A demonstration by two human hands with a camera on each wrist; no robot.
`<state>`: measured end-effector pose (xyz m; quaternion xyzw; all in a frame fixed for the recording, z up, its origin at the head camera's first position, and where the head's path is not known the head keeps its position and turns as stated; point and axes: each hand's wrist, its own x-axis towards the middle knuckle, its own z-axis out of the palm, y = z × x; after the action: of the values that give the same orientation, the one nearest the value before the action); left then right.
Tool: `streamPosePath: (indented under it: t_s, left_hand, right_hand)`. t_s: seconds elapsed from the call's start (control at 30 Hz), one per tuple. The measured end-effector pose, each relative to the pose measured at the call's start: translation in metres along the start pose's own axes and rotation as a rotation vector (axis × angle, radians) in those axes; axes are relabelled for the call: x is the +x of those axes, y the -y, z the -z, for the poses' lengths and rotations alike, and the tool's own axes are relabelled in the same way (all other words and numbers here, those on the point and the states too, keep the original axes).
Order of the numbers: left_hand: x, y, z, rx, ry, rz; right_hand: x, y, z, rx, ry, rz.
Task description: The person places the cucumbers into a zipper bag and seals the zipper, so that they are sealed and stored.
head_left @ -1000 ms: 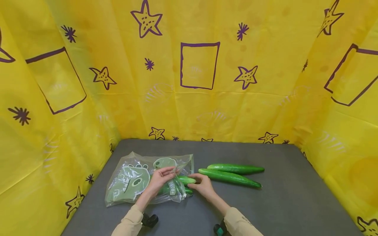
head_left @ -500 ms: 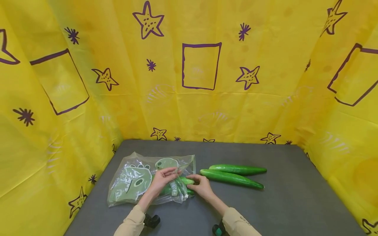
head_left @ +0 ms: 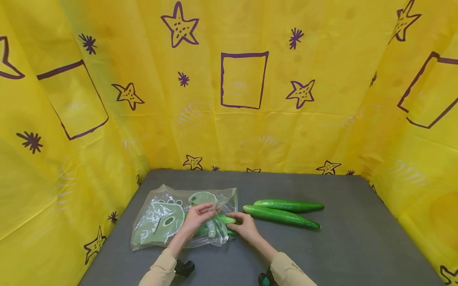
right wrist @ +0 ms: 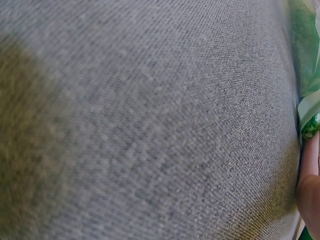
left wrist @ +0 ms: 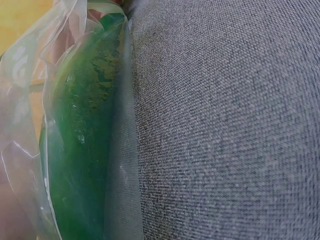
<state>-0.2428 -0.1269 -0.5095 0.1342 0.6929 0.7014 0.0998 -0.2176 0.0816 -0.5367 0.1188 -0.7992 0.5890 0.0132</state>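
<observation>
place: makeshift booth [head_left: 286,135] | signs: yellow star-printed cloth [head_left: 157,131] on three sides, grey fabric-topped table [head_left: 343,250] | wider room: hidden

Here at seven o'clock, a creased beige left sleeve [head_left: 157,267], rounded black device [head_left: 185,268] at its three o'clock side! Over at five, the matching right sleeve [head_left: 289,271] sports a dark marking [head_left: 297,268]; at its nine o'clock, a second black device [head_left: 270,275] shows a green patch [head_left: 265,281].

Creased yellow cloth [head_left: 229,129] walled the far, left and right sides, printed with purple outlines: a frame [head_left: 244,80] towards 12 o'clock, a big star [head_left: 179,26] at 11, a burst [head_left: 30,142] at 9. A grey, woven-topped table [head_left: 343,198] spread around 6.
</observation>
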Motion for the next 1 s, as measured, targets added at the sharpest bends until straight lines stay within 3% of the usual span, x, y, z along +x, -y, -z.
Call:
streamPosePath:
  t_s: [0.3, 0.73, 1.0]
  left_hand:
    - [0.001, 0.0, 0.001, -0.006, -0.003, -0.003]
    - [0.0, 0.001, 0.0, 0.021, -0.045, -0.008]
    - [0.002, 0.003, 0.001, -0.045, 0.019, -0.038]
  right_hand:
    - [-0.01, 0.031, 0.007, 0.021, 0.02, 0.026]
    - [-0.005, -0.002, 0.003, -0.034, -0.005, 0.021]
    - [-0.005, -0.008, 0.009, 0.002, -0.017, 0.008]
